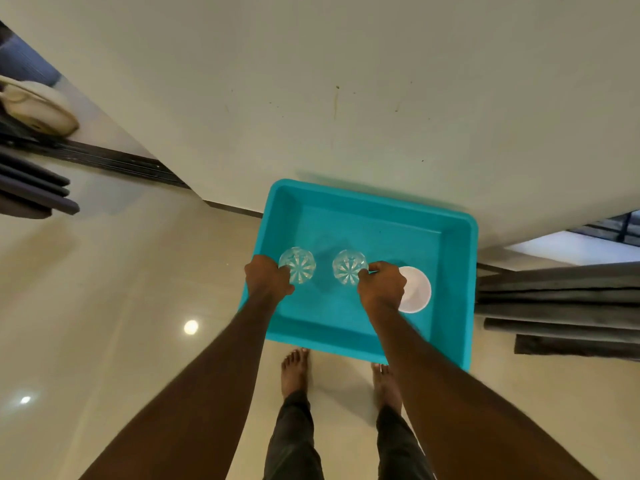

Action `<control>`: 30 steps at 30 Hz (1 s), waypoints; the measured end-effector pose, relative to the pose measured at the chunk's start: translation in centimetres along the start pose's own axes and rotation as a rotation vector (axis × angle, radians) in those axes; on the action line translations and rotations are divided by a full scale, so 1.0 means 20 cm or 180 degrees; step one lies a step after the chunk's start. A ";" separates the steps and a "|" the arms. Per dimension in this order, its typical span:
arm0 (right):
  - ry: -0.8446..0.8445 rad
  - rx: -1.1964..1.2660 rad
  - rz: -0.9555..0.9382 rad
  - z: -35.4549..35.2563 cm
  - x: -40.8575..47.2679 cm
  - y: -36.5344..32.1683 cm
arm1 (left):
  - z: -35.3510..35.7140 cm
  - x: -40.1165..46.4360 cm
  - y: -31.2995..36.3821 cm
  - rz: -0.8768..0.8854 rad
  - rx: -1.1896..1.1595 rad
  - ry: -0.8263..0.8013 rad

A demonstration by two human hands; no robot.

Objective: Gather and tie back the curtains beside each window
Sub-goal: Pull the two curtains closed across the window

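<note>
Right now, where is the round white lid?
In the head view, the round white lid lies inside the turquoise plastic tray, toward its right side, partly hidden behind the right hand, right of the two clear glasses.

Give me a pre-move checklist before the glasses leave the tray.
1. Left hand grips the left glass: ok.
2. Right hand grips the right glass: ok.
3. Glasses apart, not touching each other: ok.
4. White lid clear of the right hand: not ok, the hand partly covers it.
5. Tray steady on a support: cannot tell, what is under it is hidden.
6. Curtains at right tied back: not ok, no tie visible.
</note>
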State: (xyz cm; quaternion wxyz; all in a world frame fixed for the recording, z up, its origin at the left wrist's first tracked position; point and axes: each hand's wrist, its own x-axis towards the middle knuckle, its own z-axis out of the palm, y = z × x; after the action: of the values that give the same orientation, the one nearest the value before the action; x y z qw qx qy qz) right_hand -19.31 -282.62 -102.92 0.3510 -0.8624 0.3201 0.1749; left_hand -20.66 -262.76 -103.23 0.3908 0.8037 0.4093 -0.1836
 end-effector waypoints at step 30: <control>0.0175 -0.0008 0.0198 0.18 0.08 0.07 | 0.15 0.19 -0.06 0.0022 -0.0234 -0.0301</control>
State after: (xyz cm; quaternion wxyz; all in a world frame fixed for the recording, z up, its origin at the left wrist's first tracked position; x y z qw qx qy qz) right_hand -19.36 -281.39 -106.92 0.3354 -0.8569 0.3561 0.1624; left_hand -19.26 -262.61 -107.99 0.4396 0.7807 0.3940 -0.2049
